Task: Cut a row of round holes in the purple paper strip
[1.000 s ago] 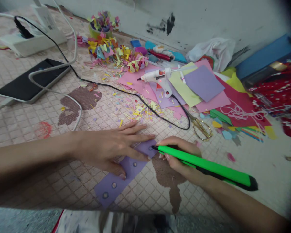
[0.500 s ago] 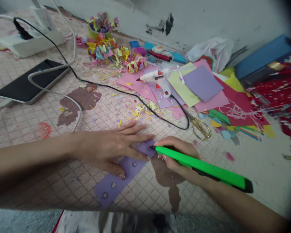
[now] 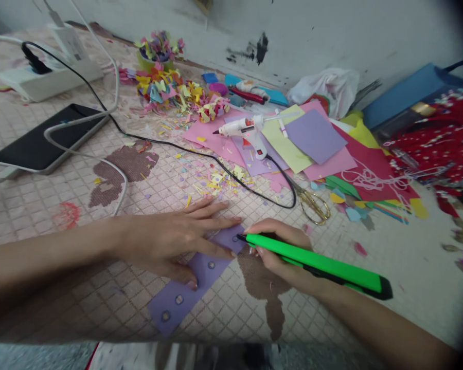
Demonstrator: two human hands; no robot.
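A purple paper strip lies slantwise on the quilted cloth, with several small round rings marked or cut along it. My left hand lies flat across the strip, fingers spread, pressing it to the table. In my right hand is a green utility knife with a black end, gripped like a pen. Its dark tip touches the ring at the strip's upper right end, just beyond my left fingertips. My right palm and lower fingers are partly hidden behind the knife.
A white glue gun rests on coloured paper sheets, its black cord running left to a power strip. Gold-handled scissors lie beyond my right hand. Paper scraps, a tablet-like device and a decorated pot stand farther back.
The camera view has shifted slightly. The knife's rear end has swung a little left, while its tip stays at the same ring. My left hand keeps its place on the strip.
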